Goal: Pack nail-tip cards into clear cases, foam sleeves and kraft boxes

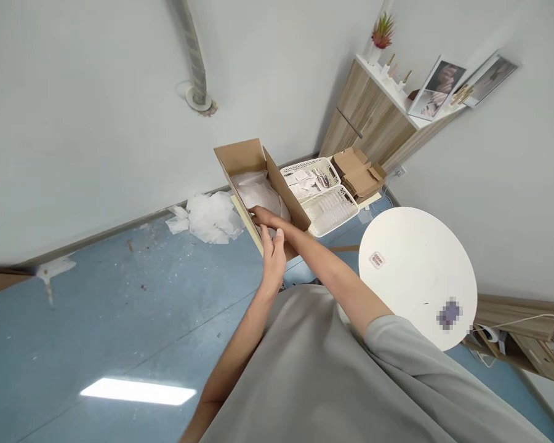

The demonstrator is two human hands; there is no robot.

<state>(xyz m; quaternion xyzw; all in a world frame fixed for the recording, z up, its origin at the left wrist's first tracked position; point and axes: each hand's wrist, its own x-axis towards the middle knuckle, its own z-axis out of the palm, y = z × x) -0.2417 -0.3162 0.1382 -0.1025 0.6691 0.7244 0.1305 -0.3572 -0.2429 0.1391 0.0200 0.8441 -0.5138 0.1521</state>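
Note:
An open cardboard box stands in front of me with pale, translucent plastic wrapping inside. My right hand reaches into the box, near its left wall and against the wrapping. Its fingers point down and are partly hidden, so their grip is unclear. At the box's near end is my left hand, thumb and fingers extended and apart, with nothing seen in it. It lies just below my right wrist.
Right of the box are two white baskets of small packets and clear pieces, then flattened cardboard boxes. A round white table stands at my right. Crumpled white plastic lies on the floor at left. A wooden cabinet stands behind.

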